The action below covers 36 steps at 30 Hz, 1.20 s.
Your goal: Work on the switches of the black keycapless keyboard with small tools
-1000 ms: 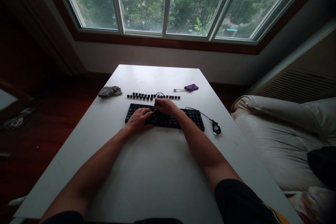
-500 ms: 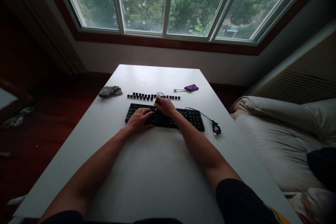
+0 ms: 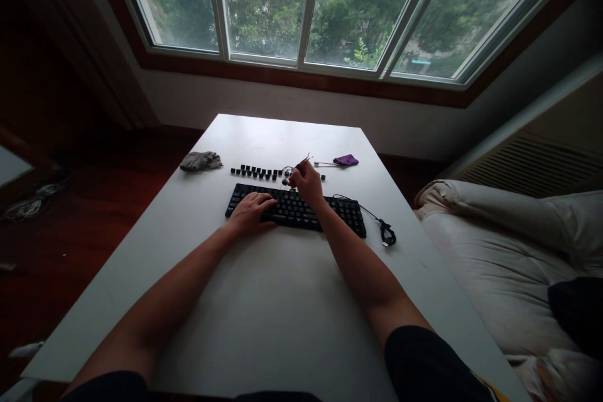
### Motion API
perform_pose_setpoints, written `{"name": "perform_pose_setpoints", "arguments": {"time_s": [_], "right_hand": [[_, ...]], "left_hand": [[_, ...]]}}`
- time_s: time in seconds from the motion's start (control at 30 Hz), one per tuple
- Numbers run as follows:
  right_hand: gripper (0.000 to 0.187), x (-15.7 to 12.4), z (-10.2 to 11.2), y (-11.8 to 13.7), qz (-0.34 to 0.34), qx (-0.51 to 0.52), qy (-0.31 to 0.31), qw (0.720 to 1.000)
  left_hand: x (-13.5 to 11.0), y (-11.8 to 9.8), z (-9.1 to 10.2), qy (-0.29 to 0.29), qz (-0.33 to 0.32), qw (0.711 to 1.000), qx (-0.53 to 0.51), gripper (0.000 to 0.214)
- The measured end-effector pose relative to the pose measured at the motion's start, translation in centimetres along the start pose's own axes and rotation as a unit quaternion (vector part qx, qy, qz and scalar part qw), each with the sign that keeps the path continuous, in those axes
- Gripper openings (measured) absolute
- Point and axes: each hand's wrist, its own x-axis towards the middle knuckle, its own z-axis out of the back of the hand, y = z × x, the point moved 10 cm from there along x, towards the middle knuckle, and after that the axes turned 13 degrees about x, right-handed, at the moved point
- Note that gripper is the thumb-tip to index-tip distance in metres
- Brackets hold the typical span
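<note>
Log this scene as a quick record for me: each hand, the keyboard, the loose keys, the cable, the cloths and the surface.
Left hand: resting on the left part of the keyboard
Right hand: raised at the keyboard's far edge, holding a small tool with thin wire prongs
Keyboard: black, lying flat
Loose keys: black, lined up beyond the keyboard, some hidden by the right hand
Cable: bundled, right of the keyboard
Cloths: grey cloth far left; purple cloth far right
Surface: white table
</note>
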Motion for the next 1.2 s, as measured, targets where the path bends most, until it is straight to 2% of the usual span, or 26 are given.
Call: {"name": "perform_pose_setpoints", "arguments": {"time_s": [0.17,0.33,0.47,0.57,0.9,1.2], "right_hand": [[0.024,-0.3,-2.4,0.4,-0.004,0.022,0.102,0.995],[0.027,-1.4,-4.9,0.4,-0.002,0.085,0.201,0.976],[0.027,-1.7,-5.3,0.4,-0.008,0.096,0.214,0.972],[0.026,-1.9,-5.4,0.6,-0.003,0.079,0.223,0.972],[0.027,-2.1,-5.6,0.6,-0.002,0.087,0.237,0.967],[0.031,-1.7,-5.8,-1.1,-0.058,0.127,0.24,0.961]], "left_hand": [[0.0,0.2,0.6,-0.024,0.027,0.999,-0.013,0.052],[-0.3,1.9,1.1,-0.081,0.116,0.99,-0.026,0.036],[-0.6,3.3,1.6,-0.101,0.178,0.977,-0.063,0.029],[-0.7,3.7,2.1,-0.109,0.198,0.969,-0.103,0.026],[-0.4,3.0,2.7,-0.118,0.174,0.965,-0.159,0.021],[-0.3,3.6,1.7,-0.12,0.164,0.941,-0.271,0.02]]}}
